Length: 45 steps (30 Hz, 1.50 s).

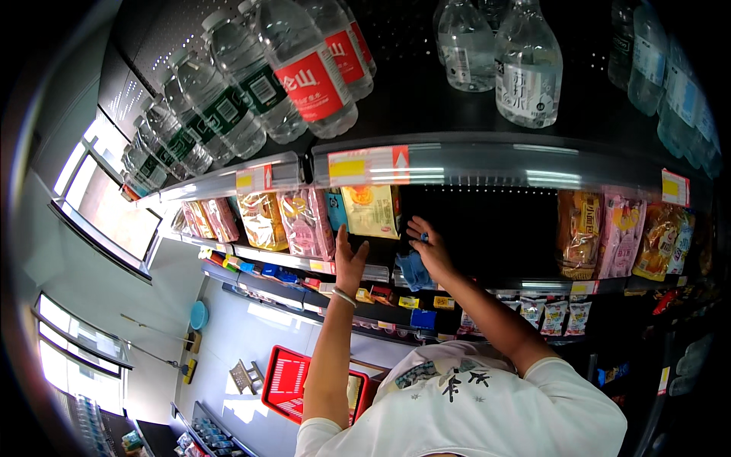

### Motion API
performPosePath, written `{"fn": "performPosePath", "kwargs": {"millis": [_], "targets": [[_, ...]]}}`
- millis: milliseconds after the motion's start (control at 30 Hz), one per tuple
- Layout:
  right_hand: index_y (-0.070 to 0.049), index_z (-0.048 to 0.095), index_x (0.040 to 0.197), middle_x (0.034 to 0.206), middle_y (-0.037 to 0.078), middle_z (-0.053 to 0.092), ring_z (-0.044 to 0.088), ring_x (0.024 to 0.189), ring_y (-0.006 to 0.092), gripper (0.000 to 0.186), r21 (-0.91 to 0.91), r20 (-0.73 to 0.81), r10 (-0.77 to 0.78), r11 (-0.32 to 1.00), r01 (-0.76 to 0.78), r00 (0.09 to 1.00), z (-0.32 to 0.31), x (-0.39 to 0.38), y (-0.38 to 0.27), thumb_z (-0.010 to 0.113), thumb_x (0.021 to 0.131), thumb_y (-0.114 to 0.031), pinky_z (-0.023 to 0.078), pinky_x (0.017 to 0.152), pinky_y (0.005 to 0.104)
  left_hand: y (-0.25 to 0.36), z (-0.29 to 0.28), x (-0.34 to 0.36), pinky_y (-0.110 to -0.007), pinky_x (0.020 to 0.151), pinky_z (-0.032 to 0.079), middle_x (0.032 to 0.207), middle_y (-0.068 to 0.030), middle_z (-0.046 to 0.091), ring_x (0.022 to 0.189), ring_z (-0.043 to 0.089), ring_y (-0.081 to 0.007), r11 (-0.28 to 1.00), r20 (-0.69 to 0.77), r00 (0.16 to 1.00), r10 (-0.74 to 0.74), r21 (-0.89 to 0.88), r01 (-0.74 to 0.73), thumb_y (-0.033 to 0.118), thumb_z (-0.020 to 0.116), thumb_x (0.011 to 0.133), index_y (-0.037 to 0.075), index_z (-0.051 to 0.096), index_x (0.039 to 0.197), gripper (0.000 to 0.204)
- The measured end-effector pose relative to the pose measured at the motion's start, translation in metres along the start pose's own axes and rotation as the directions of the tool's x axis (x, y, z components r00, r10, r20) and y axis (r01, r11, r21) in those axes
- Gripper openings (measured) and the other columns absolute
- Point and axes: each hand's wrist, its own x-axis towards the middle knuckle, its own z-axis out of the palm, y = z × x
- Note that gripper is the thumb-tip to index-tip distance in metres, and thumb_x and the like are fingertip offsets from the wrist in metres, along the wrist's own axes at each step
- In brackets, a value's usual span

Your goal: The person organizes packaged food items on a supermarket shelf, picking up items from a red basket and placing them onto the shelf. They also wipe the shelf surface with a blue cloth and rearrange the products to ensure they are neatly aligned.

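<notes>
My left hand (351,266), with a bracelet at its wrist, is raised at the shelf front with its fingers apart and nothing in it. It is just below the lower left corner of a pale yellow package (371,211) standing on the shelf; whether it touches the package I cannot tell. My right hand (432,253) reaches in to the right of that package, a blue cloth (413,271) gripped in it. A bit of blue shows between its fingers, and the rest hangs below. To the left of the yellow package stand a blue package (336,209) and a pink bag (304,222).
Bottles with red labels (316,87) and clear bottles (528,72) stand on the shelf above, behind a clear price rail (487,164). Bagged snacks (580,232) stand at the right. Lower shelves hold small packets (554,316). A red basket (287,381) is on the floor.
</notes>
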Motion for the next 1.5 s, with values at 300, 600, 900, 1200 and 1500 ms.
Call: {"fn": "performPosePath", "kwargs": {"millis": [300,600,900,1200,1500], "targets": [[-0.001,0.037,0.147,0.15,0.019,0.041,0.041,0.138,0.0309,0.07,-0.161,0.072,0.14,0.979,-0.127,0.988,0.009,0.068,0.017,0.051,0.079,0.009,0.033,0.112,0.0355,-0.017,0.007,0.079,-0.031,0.096,0.044,0.132,-0.0142,0.047,0.116,0.05,-0.0219,0.995,0.005,0.997,0.079,-0.062,-0.079,-0.002,0.069,0.08,0.0,0.035,0.144,0.073],[-0.005,0.056,0.129,0.107,0.006,0.062,0.061,0.093,0.0195,0.057,-0.023,-0.057,0.07,0.997,-0.072,0.996,-0.019,0.065,0.078,0.054,0.074,0.01,0.05,0.082,0.0292,-0.021,0.037,0.071,-0.042,0.093,0.046,0.111,-0.0191,0.053,0.105,0.052,-0.0377,0.863,-0.166,0.899,0.406,0.392,-0.318,0.006,0.075,0.068,0.004,0.056,0.126,0.061],[0.001,0.054,0.124,0.112,0.013,0.061,0.062,0.098,0.0234,0.046,0.3,-0.138,0.244,0.934,-0.194,0.96,-0.026,-0.009,0.001,0.054,0.079,0.009,0.052,0.086,0.0332,0.105,0.078,-0.042,-0.048,0.108,0.036,0.138,-0.0209,0.047,0.125,0.043,-0.0436,0.695,-0.147,0.857,0.494,0.66,-0.287,0.0,0.067,0.066,0.0,0.047,0.129,0.066],[0.005,0.049,0.133,0.129,0.017,0.056,0.056,0.114,0.024,0.042,-0.132,0.027,0.004,0.991,-0.001,1.0,0.009,-0.09,-0.012,0.055,0.091,0.001,0.045,0.098,0.0353,0.078,0.025,-0.152,-0.047,0.099,0.041,0.128,-0.021,0.047,0.119,0.047,-0.0419,0.892,-0.47,0.817,0.334,0.437,-0.114,0.004,0.069,0.069,0.005,0.045,0.138,0.073],[0.006,0.049,0.133,0.126,0.017,0.061,0.055,0.117,0.0254,0.044,-0.509,0.617,0.136,0.82,0.261,0.775,0.118,-0.119,0.054,0.057,0.09,0.001,0.038,0.103,0.0342,0.004,-0.074,-0.263,-0.045,0.105,0.039,0.135,-0.0246,0.047,0.125,0.046,-0.0424,0.923,-0.747,0.629,0.216,0.366,0.119,0.003,0.07,0.077,-0.001,0.04,0.137,0.066]]}}
